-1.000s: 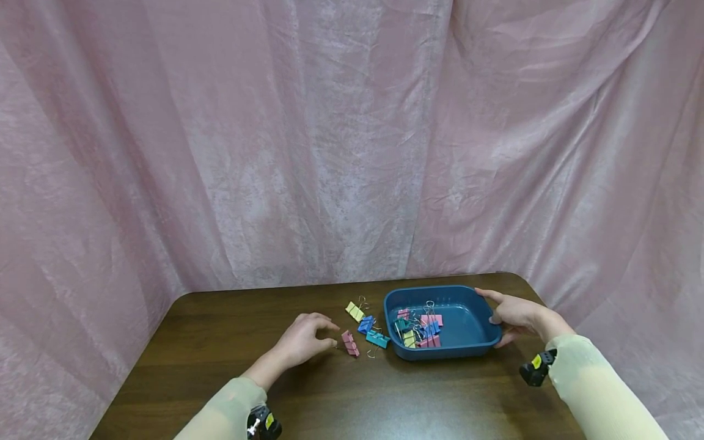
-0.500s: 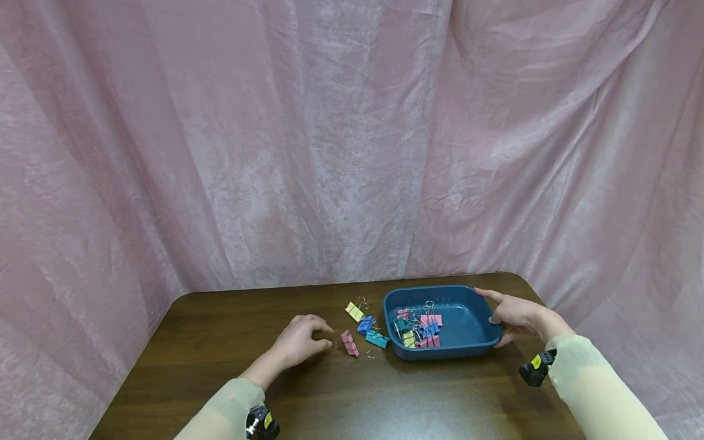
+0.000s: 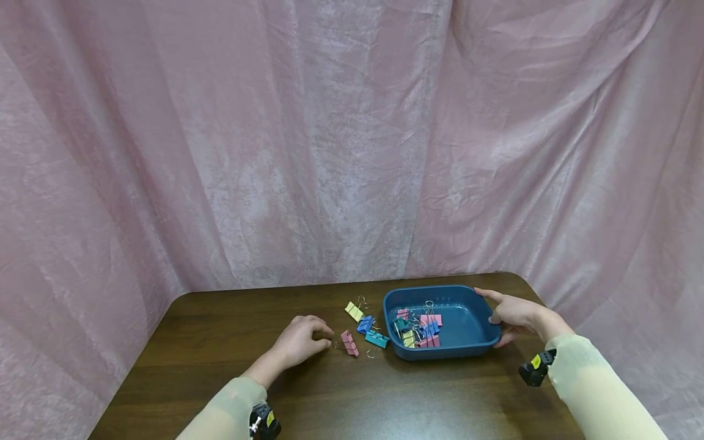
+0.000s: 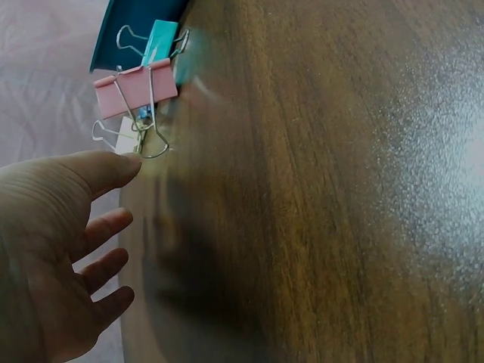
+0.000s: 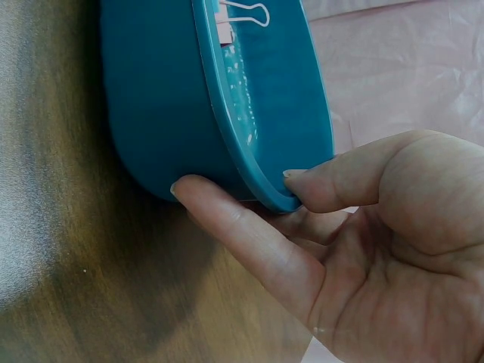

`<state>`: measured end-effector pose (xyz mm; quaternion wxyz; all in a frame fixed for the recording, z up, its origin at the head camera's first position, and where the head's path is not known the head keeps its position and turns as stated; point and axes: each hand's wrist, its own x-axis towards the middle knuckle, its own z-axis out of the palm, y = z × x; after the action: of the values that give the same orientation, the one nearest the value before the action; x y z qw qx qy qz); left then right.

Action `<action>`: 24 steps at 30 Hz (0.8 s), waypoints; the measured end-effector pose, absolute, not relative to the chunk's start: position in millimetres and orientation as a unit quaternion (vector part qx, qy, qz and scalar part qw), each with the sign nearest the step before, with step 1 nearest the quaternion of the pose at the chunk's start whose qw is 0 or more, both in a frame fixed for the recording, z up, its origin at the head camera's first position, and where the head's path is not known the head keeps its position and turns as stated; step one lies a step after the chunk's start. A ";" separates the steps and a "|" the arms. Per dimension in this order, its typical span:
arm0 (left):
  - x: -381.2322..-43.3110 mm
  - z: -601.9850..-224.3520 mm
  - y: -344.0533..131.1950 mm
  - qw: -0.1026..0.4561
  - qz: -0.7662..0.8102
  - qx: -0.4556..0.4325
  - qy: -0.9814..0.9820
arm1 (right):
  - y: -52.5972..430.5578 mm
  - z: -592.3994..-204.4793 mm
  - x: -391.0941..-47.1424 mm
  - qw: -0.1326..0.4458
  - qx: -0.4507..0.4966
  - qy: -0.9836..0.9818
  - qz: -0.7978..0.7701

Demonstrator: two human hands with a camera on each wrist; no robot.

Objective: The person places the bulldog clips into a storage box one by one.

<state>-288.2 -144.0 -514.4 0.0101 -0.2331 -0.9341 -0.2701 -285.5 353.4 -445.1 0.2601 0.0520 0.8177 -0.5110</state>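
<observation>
My left hand (image 3: 299, 340) hovers low over the table, just left of a pink binder clip (image 3: 349, 343). In the left wrist view its thumb (image 4: 113, 170) points at that clip's wire handles, while the other fingers are apart and loosely bent, holding nothing. Beyond the pink clip lie a yellow clip (image 3: 354, 311), a blue clip (image 3: 365, 324) and a teal clip (image 3: 377, 339). My right hand (image 3: 517, 318) grips the right end of a blue plastic tray (image 3: 440, 352), thumb (image 5: 333, 181) over the rim and fingers along the outer wall. Several pink, green, blue and yellow clips are heaped in the tray's left half.
The dark wooden table (image 3: 220, 342) has rounded far corners. Behind its far edge hangs a pale pink curtain (image 3: 330, 153). The teal clip lies right beside the tray's left wall.
My left hand has drawn back slightly to the left, away from the pink binder clip. The right hand, tray and loose clips stay practically where they were.
</observation>
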 end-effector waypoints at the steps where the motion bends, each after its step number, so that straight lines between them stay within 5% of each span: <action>1: -288.3 -515.2 -143.8 0.010 -0.269 -0.233 -0.935 | 353.4 -445.0 -285.6 0.260 0.052 0.817 -0.511; 24: -285.7 -522.8 -142.2 0.014 -0.256 -0.267 -0.929 | 353.0 -444.2 -285.6 0.260 0.053 0.819 -0.508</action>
<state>-285.7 -142.2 -522.8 0.0137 -0.2666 -0.9290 -0.2562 -285.6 353.0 -444.2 0.2602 0.0532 0.8194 -0.5080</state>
